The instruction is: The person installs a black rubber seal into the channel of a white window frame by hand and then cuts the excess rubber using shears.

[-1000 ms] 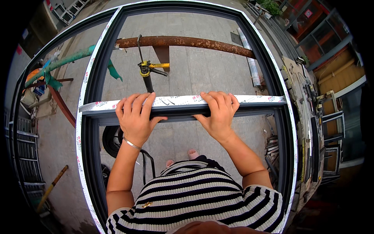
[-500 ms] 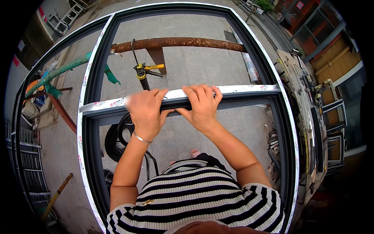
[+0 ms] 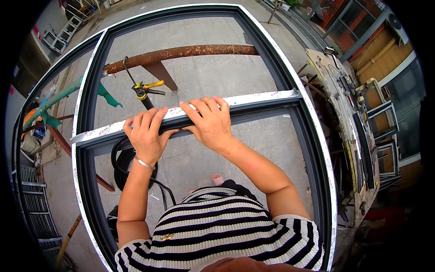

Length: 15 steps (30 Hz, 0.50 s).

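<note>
Across the frame [image 3: 86, 181], left hand [image 3: 147, 136] and right hand [image 3: 212, 124] clamp fingers [image 3: 190, 111] over the bar [image 3: 260, 106], thumbs [image 3: 169, 133] nearside: likely stiff, its film [image 3: 267, 96] slippery, best gripped there.

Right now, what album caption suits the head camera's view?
Two bare hands clasp the white-filmed, dark-grey crossbar of a dark-grey rectangular frame, a yellow-and-black caulking gun beyond.

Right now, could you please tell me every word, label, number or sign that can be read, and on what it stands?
White film strip on the dark grey straight crossbar: small red and dark printing, too small to read.
White film on the dark grey rectangular frame: small reddish marks, too small to read.
No readable text elsewhere.
</note>
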### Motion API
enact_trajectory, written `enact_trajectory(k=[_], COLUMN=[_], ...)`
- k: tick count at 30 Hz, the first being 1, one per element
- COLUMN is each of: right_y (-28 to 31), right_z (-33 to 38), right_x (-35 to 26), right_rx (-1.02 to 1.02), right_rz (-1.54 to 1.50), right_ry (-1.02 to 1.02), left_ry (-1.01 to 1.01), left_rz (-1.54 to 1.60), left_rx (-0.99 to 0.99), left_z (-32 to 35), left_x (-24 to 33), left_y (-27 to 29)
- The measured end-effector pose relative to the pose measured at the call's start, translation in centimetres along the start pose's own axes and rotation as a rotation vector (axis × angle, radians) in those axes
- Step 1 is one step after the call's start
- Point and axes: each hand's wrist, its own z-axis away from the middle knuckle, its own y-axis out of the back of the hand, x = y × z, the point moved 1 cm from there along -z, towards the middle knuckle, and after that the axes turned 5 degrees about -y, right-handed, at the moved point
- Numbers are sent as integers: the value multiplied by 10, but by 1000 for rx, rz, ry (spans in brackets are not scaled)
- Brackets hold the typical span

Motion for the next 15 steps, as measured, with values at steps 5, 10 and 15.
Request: enact_trajectory(k=[5,10,15], right_y=[27,25,26], right_z=[11,10,11], right_x=[53,62,57], right_rx=[2,-13,46], right_rz=[42,-40,2], right_ry=[74,102,79], left_ry=[-73,-36,16], left_rz=[-37,-11,-45], left_rx=[-60,-11,4], left_z=[-12,-16,-20], left_x=[18,37,49], left_y=[5,-13,-17])
